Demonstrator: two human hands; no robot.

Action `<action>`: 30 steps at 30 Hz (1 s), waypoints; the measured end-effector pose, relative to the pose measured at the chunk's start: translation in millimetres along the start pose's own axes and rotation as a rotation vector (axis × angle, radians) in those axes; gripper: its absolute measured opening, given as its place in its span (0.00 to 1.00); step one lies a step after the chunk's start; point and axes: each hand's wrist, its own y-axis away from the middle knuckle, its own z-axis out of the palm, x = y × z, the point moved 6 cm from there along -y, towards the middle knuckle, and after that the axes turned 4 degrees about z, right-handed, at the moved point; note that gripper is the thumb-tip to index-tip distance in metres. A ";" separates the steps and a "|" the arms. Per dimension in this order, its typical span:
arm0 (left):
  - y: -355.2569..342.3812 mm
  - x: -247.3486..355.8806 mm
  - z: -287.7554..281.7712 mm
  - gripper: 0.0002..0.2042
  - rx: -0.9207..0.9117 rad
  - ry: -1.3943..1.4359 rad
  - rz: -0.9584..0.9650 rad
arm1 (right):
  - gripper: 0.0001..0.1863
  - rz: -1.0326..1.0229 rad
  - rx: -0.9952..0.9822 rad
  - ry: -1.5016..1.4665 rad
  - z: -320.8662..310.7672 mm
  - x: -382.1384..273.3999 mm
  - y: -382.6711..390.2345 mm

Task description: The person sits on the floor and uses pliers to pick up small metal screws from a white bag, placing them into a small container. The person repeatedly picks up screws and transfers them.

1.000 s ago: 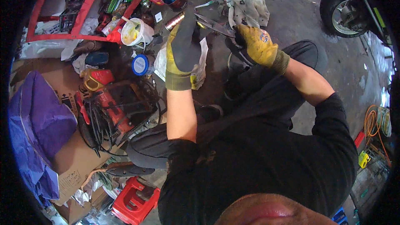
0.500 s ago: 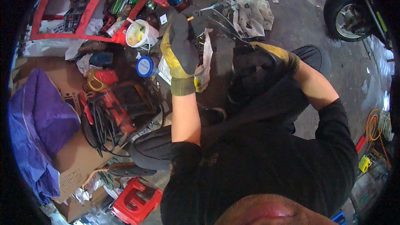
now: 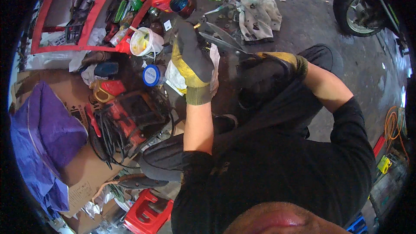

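Note:
My left hand [image 3: 193,56], in a grey and yellow work glove, is closed at the center. A small brass-coloured tip [image 3: 197,25] shows beside its fingers; the rest of what they hold is hidden. My right hand [image 3: 284,60], gloved alike, closes around the near end of a long, blurred two-armed metal tool [image 3: 225,39], whose kind I cannot make out. The tool's far end reaches toward the left fingers; whether it touches the brass-tipped piece I cannot tell. Partly behind my left glove is a pale, crumpled bag [image 3: 214,63].
A stained rag [image 3: 258,15] lies ahead on the floor. To the left are a white bucket [image 3: 146,42], a blue-lidded tub [image 3: 151,75], a red metal frame [image 3: 84,39] and a red machine with cable [image 3: 125,121]. A wheel [image 3: 362,12] stands far right.
My left hand has turned and shifted slightly right, now covering more of the pale bag. The tool in my right hand has moved and looks more blurred.

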 end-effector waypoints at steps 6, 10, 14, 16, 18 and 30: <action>12.8 -16.0 10.6 0.17 -0.034 0.106 -0.052 | 0.09 -0.055 0.050 0.050 -11.8 -23.0 -30.1; 22.8 -23.8 22.3 0.16 -0.026 0.113 -0.091 | 0.16 0.147 0.043 0.078 -12.7 -38.4 -31.5; 25.0 -29.0 20.4 0.15 -0.106 -0.200 0.023 | 0.19 0.211 0.128 0.133 -12.5 -31.6 -27.1; 24.2 -30.7 15.4 0.14 -0.099 -0.246 0.008 | 0.21 0.194 0.129 0.152 -13.0 -31.0 -26.0; 23.2 -33.2 14.4 0.14 -0.093 -0.130 -0.088 | 0.24 0.240 0.106 -0.035 -13.3 -21.4 -20.2; 21.8 -26.3 14.6 0.13 -0.103 -0.084 -0.108 | 0.18 -0.091 0.483 0.286 -15.6 -45.0 -22.6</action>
